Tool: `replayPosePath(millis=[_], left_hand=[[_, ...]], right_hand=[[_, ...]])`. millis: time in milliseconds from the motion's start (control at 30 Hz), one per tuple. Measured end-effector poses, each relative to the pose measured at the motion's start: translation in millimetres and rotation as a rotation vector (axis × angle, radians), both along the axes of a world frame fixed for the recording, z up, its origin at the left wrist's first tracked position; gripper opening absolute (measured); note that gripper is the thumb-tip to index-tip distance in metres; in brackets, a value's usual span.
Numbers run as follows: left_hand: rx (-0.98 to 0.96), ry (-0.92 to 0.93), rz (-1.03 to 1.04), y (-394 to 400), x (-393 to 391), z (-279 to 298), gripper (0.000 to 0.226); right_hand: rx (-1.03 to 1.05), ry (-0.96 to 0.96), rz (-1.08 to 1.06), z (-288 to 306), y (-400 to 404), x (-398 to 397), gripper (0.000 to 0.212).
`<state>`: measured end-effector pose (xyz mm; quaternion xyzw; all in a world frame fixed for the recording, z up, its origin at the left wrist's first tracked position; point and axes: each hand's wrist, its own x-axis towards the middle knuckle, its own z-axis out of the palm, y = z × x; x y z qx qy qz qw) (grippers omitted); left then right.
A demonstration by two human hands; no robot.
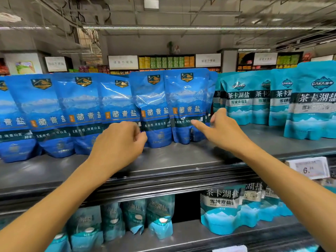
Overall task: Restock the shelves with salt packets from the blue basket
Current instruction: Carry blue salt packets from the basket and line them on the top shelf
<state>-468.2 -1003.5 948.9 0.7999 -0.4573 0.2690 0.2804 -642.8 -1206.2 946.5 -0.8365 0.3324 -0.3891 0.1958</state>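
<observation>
Head view is showing both hands reaching onto the grey metal top shelf (181, 160), where glossy blue plastic salt packets with mountain prints (154, 110) are standing in a row. Left hand (120, 140) is hovering with its fingers (140, 137) loosely curled; they seem to be meeting the lower left edge of one upright blue packet, though whether they are pinching it I cannot tell. Right hand (218, 128) is stretching out with fingers apart, the index fingertip (195, 122) touching the front of the neighbouring blue packet (187, 106), the thumb raised just beyond that packet's right side.

The blue basket is not showing anywhere. Teal stand-up salt pouches with white lettering (241, 100) are standing just past the right thumb, and more teal pouches (220, 210) are sitting on the shelf under both forearms. A white price tag (309, 168) is hanging on the rail beside the right forearm.

Judging from this, the step in hand is straightening the two front packets. Doing it well is probably meaning light, even pushes low on the packets, keeping them upright and labels facing out, and avoiding tipping the leaning neighbours beyond the left fingers.
</observation>
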Motion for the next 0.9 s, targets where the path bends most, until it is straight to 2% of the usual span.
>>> replayPosePath(millis=[100, 167, 233, 333, 467, 533, 633, 767, 900], left_hand=[[-0.294, 0.301, -0.228, 20.1, -18.6, -13.7, 0.031], [-0.459, 0.505, -0.400, 37.9, -40.3, -24.8, 0.032], [-0.552, 0.574, -0.510, 59.9, -62.5, -38.6, 0.030], [-0.636, 0.630, -0.573, 94.5, -88.8, -77.1, 0.028], [-0.594, 0.807, -0.388, 137.0, -103.9, -175.2, 0.034], [-0.595, 0.950, -0.247, 161.9, -106.6, -230.7, 0.037], [-0.601, 1.118, -0.005, 208.3, -117.9, -304.7, 0.040], [-0.613, 1.368, 0.205, 268.0, -143.1, -369.1, 0.045], [-0.723, 1.514, 0.377, 298.8, -166.5, -388.8, 0.038]], right_hand=[[0.072, -0.242, 0.231, -1.1, 35.7, -13.4, 0.029], [0.179, -0.371, 0.452, -10.1, 70.6, -25.3, 0.023], [0.278, -0.423, 0.643, -27.5, 107.4, -37.7, 0.020], [0.394, -0.473, 0.801, -65.2, 159.2, -50.9, 0.014], [0.617, -0.401, 0.925, -143.6, 211.0, -43.3, 0.015], [0.789, -0.330, 0.847, -191.7, 228.8, -36.1, 0.020], [0.943, -0.158, 0.675, -263.7, 250.4, -39.6, 0.016], [1.021, 0.052, 0.589, -343.3, 273.5, -61.9, 0.019], [0.990, 0.211, 0.614, -391.6, 281.2, -78.7, 0.024]])
